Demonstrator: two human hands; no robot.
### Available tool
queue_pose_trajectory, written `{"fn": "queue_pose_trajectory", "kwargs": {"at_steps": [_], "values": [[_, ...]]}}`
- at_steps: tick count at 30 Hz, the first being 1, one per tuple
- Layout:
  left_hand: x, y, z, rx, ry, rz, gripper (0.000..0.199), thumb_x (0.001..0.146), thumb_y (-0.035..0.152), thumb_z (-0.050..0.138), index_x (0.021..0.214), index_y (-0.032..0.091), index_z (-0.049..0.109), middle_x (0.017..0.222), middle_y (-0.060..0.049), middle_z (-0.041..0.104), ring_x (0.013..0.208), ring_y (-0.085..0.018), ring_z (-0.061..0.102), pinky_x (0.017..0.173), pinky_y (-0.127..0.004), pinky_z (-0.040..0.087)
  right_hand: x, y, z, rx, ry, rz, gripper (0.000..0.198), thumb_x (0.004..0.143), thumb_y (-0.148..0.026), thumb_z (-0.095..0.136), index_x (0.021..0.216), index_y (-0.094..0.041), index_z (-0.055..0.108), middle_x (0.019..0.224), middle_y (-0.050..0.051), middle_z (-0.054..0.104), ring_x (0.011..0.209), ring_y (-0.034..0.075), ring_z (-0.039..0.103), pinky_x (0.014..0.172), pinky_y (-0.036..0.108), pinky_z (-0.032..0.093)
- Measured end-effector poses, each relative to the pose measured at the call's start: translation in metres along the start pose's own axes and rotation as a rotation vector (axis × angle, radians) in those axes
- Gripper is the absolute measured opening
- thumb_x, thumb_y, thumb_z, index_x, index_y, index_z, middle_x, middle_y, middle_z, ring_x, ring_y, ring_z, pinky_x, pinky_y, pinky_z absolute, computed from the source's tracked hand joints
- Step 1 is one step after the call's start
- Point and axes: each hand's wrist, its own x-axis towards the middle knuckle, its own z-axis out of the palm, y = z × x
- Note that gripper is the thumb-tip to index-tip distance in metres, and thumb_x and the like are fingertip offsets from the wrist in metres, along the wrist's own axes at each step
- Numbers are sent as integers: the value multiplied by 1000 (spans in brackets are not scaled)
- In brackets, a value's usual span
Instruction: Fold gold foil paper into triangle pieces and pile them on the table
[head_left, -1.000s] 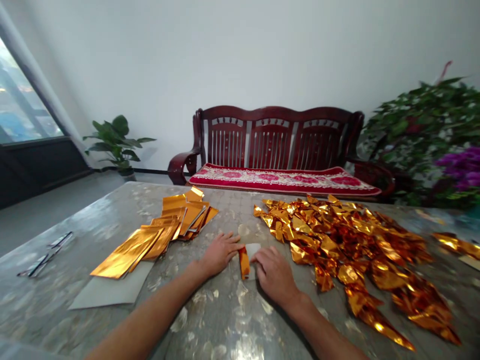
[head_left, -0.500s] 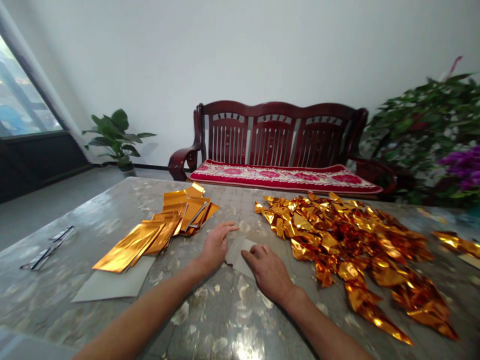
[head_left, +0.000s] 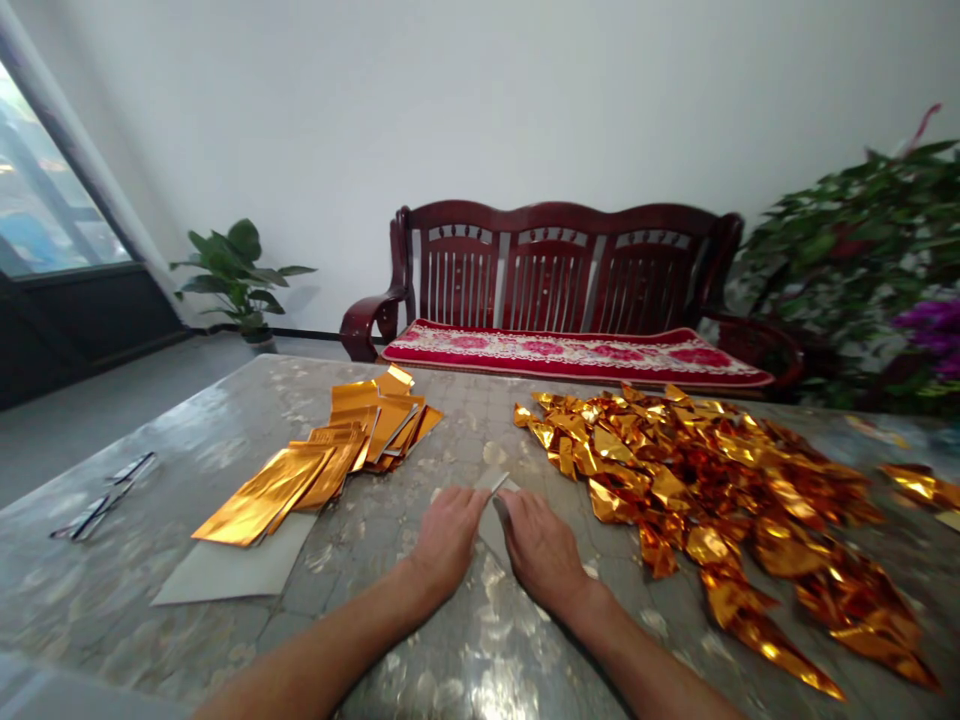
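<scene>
A small pale grey sheet of paper (head_left: pixel 491 532) lies on the table between my hands, its far edge raised in a narrow fold. My left hand (head_left: pixel 448 535) pinches that fold from the left, thumb and fingers pressed together. From the other side my right hand (head_left: pixel 541 545) grips the sheet with curled fingers, its thumb near the fold. To the left, gold foil paper sheets (head_left: pixel 262 495) are fanned out, partly over a grey sheet (head_left: pixel 236 575). Folded gold foil pieces (head_left: pixel 675 480) form a large heap beside my right hand.
The patterned table (head_left: pixel 360 640) spans the foreground. A few thin dark-and-silver strips (head_left: pixel 101 500) lie at its left. Another gold piece (head_left: pixel 919 485) sits at the far right. Behind stand a wooden bench (head_left: pixel 544 285), a potted plant (head_left: pixel 240 270) and leafy greenery (head_left: pixel 855 240).
My left hand has come down and right onto the sheet, its fingers closing at the fold. The sheet's far edge now stands raised. My right hand stays on the sheet.
</scene>
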Motion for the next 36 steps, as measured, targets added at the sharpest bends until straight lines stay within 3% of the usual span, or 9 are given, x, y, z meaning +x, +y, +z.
{"fn": "queue_pose_trajectory", "kwargs": {"at_steps": [5, 8, 10, 13, 16, 20, 23, 29, 36], "values": [[5, -12, 7, 83, -64, 164, 16, 96, 23, 55, 99, 21, 70, 97, -6, 72, 96, -24, 61, 84, -36, 48, 4, 25, -22, 293, -117, 4, 21, 87, -14, 59, 106, -23, 65, 101, 3, 69, 96, 20, 62, 85, 31, 48], [9, -22, 7, 62, -74, 234, 17, 96, 23, 54, 102, 22, 70, 100, -5, 73, 96, -22, 61, 86, -35, 47, 5, 53, -36, 334, -206, -110, 25, 77, -14, 70, 99, -25, 70, 100, 1, 69, 100, 21, 59, 89, 33, 46], [10, -26, 6, 30, -74, 265, 20, 96, 20, 53, 106, 22, 70, 107, -4, 73, 99, -21, 61, 90, -34, 47, 3, 65, -38, 326, -213, -166, 31, 78, -14, 71, 106, -26, 70, 105, 2, 69, 104, 21, 58, 92, 34, 45], [6, -24, 1, 7, -71, 259, 23, 95, 17, 52, 111, 22, 68, 114, -5, 71, 104, -21, 61, 95, -35, 45, 0, 65, -32, 249, -169, -225, 16, 86, -19, 68, 102, -24, 71, 101, 3, 68, 101, 21, 58, 90, 34, 45], [-3, -14, -5, 8, -70, 204, 25, 95, 37, 57, 109, 20, 68, 116, -7, 70, 106, -25, 61, 97, -40, 44, 0, 57, -24, 128, -110, -250, 11, 94, -21, 60, 90, -20, 70, 91, 5, 66, 92, 20, 58, 83, 33, 45], [-9, 0, -10, 37, -98, 156, 56, 80, 63, 66, 112, 16, 66, 120, -11, 68, 106, -30, 59, 94, -45, 45, 4, 56, -24, 92, -118, -280, 11, 94, -19, 60, 89, -21, 69, 90, 4, 66, 89, 19, 59, 78, 30, 44], [-9, 5, -10, 94, -129, 143, 52, 81, 55, 70, 114, 14, 65, 122, -13, 66, 108, -31, 59, 92, -44, 45, 5, 58, -27, 74, -142, -314, 9, 92, -18, 63, 90, -23, 70, 91, 2, 67, 90, 18, 59, 76, 28, 43], [-6, 10, -10, 144, -135, 128, 42, 83, 50, 70, 105, 15, 66, 111, -12, 69, 101, -30, 63, 89, -45, 45, 4, 48, -19, -64, -20, -262, 16, 95, -16, 55, 81, -19, 62, 83, 4, 64, 81, 20, 57, 72, 31, 41], [-6, 6, 1, 119, -50, 103, 16, 96, 26, 54, 99, 19, 68, 106, -7, 72, 97, -25, 66, 92, -43, 43, 7, 43, -29, 190, -8, -171, 11, 86, -14, 59, 95, -21, 62, 99, 6, 65, 97, 22, 57, 87, 34, 45]]}}
